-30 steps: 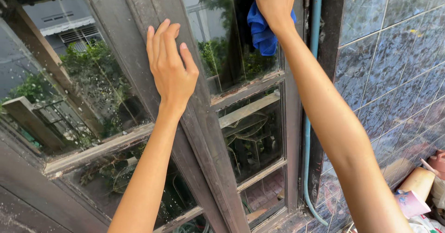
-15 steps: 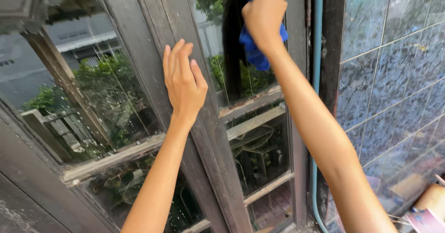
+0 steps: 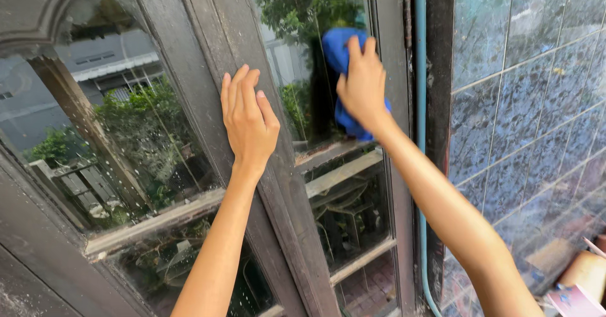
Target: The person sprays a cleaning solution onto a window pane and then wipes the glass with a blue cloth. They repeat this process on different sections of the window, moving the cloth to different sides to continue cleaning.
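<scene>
While the left hand (image 3: 248, 120) lies flat and open, fingers together, against the dark weathered wooden frame (image 3: 208, 46) between two glazed window panels, the right hand (image 3: 362, 88) presses a bright blue cloth (image 3: 336, 49) against the upper glass pane (image 3: 297, 58) of the right-hand panel, its fingers spread over the bunched cloth. The cloth shows above and below the hand, near the arched top of that pane and just above a wooden crossbar (image 3: 334, 148). Trees and buildings reflect in the dusty glass. To the right of the window, a thin light-blue pipe (image 3: 420, 134) runs down beside a wall of dark blue tiles (image 3: 524, 90).
</scene>
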